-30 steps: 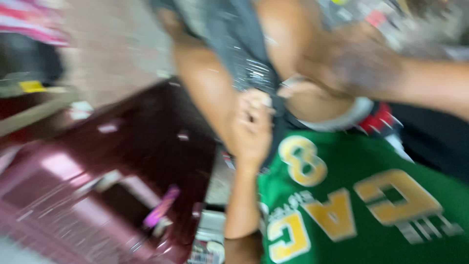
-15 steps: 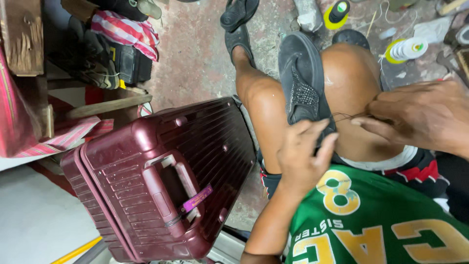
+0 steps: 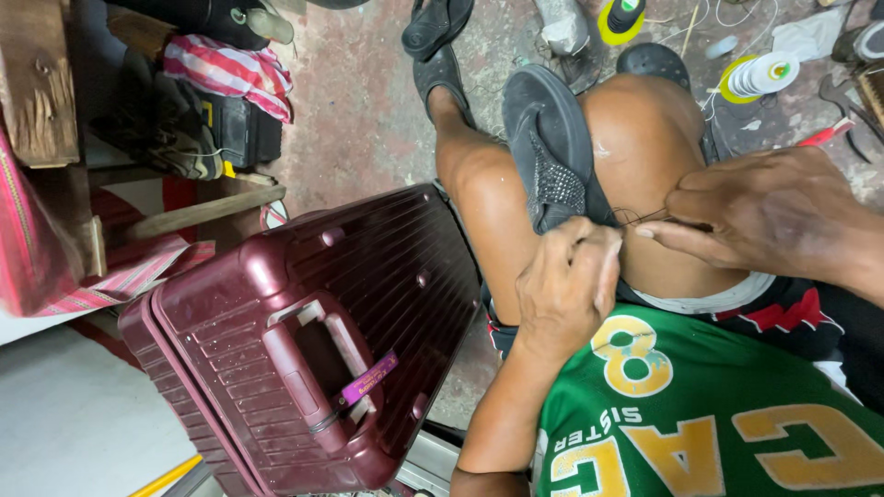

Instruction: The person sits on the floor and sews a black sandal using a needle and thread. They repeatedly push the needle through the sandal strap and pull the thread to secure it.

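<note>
The dark slipper (image 3: 552,152) lay sole-up between the person's bare knees, its near end pinched in the left hand's (image 3: 566,285) clenched grip. The right hand (image 3: 764,216), just to the right, held a thin needle and thread (image 3: 645,219) in closed fingertips. A slip of the needle could have pricked the thigh; slack thread might have tangled.

repair workshop | thread spools (image 3: 757,77) | tools (image 3: 852,92) on concrete floor (image 3: 368,101)
</note>
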